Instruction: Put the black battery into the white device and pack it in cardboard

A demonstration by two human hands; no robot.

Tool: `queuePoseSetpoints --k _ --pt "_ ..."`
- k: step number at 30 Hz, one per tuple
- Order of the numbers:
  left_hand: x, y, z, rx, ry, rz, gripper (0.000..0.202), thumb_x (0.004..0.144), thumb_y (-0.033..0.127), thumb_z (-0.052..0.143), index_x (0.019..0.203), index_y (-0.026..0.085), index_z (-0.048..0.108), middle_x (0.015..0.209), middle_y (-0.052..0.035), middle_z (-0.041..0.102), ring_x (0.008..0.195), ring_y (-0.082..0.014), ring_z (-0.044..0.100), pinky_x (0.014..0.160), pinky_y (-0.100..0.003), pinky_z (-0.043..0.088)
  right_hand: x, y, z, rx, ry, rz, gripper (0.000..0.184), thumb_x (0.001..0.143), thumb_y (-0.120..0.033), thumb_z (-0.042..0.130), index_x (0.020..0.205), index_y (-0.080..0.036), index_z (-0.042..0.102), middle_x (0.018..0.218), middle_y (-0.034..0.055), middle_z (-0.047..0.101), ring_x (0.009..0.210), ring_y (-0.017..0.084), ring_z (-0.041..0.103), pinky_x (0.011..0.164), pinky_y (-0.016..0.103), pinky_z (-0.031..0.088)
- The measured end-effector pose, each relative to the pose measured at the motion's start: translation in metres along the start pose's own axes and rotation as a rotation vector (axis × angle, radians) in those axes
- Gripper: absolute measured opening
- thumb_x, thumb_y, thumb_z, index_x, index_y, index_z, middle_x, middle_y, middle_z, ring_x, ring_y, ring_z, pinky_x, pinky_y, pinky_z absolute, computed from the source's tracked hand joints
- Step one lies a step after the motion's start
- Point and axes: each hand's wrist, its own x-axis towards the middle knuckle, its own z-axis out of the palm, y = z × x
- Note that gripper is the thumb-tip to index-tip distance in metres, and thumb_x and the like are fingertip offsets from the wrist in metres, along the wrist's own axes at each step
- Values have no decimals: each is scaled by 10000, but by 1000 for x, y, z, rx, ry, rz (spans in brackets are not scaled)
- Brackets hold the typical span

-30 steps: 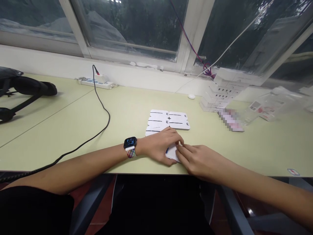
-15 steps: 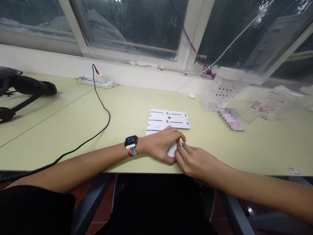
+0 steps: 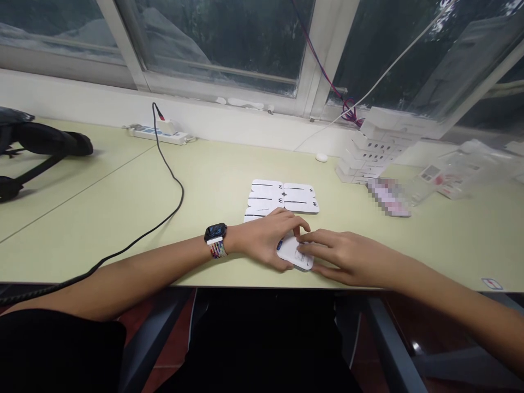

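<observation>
Near edge of the worktop, just short of a group of white cards: a small white pack sits between the person's two hands. Step in hand, as I judge it: handling the pack at close quarters, left steadying, right fingering its face and rim.

Left hand curled round the pack's left end, thumb at the near side, forefinger arched over the far side; hold looks closed, how firm I cannot tell. Right hand spread, fingers apart, two fingertips at the upper face, thumb by the near right corner; not clamped on anything, so far as shows.

Next move, my judgement: calls for a steady left hand and light, exact fingertips on the right, since the pack is small and smooth-looking and could skid.

Pack itself: rounded corners, white face up, lying flat or nearly so. Blue patch at its left end, partly behind the left hand. Fine print toward the right, too small to read. Greyish side visible along the near edge, so it has some thickness. Far rim hidden by fingers.
</observation>
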Motion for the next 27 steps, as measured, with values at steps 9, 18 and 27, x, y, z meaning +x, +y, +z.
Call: queuePoseSetpoints --k 9,18,27 --pt "-2 -1 -6 -11 -57 -40 792 744 432 875 1431 217 543 1209 -113 706 1213 -374 597 1101 -536 452 2 18 24 -337 262 -356 294 1074 -71 549 1354 -17 623 1088 182 790 985 281 795 733 394 685" --pt "-1 7 -6 22 -56 -39 832 810 495 865 1502 223 493 1374 -149 674 1286 -386 598 1195 -569 370 4 27 21 -225 540 -239 278 1023 -61 608 1295 -111 637 995 134 803 885 256 787 715 375 652" --pt "-9 33 13 28 115 -285 1050 813 527 886 1654 222 336 1290 -139 721 1430 -412 505 1275 -653 275 -27 28 30 598 746 553 161 1011 -286 672 888 -213 746 687 24 756 606 198 739 574 324 619"
